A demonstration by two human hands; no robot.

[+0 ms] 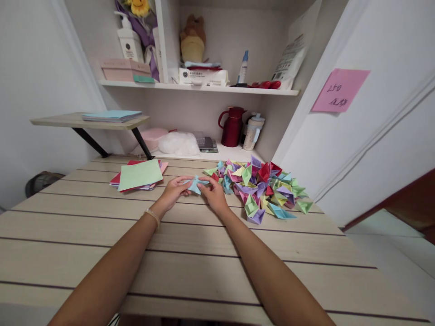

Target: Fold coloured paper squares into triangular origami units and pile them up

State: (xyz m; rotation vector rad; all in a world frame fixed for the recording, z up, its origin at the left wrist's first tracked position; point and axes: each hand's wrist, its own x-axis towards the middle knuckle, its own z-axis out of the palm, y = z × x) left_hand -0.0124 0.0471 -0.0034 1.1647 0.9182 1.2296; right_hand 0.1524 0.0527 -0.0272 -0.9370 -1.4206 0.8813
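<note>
My left hand (175, 190) and my right hand (213, 192) meet over the wooden table (190, 267), both pinched on a light blue folded paper piece (195, 184) held between them just above the tabletop. Right of my right hand lies a pile of folded paper pieces (261, 188) in pink, purple, green, yellow, red and blue. To the left of my left hand rests a stack of flat coloured paper sheets (139, 175) with a green sheet on top. A thin band circles my left wrist.
Behind the table a white shelf unit (204, 88) holds a red jug (233, 127), a white cup (253, 131), bottles and boxes. A small bracket shelf (68, 121) with paper juts out at left. A pink note (340, 89) sticks on the right wall.
</note>
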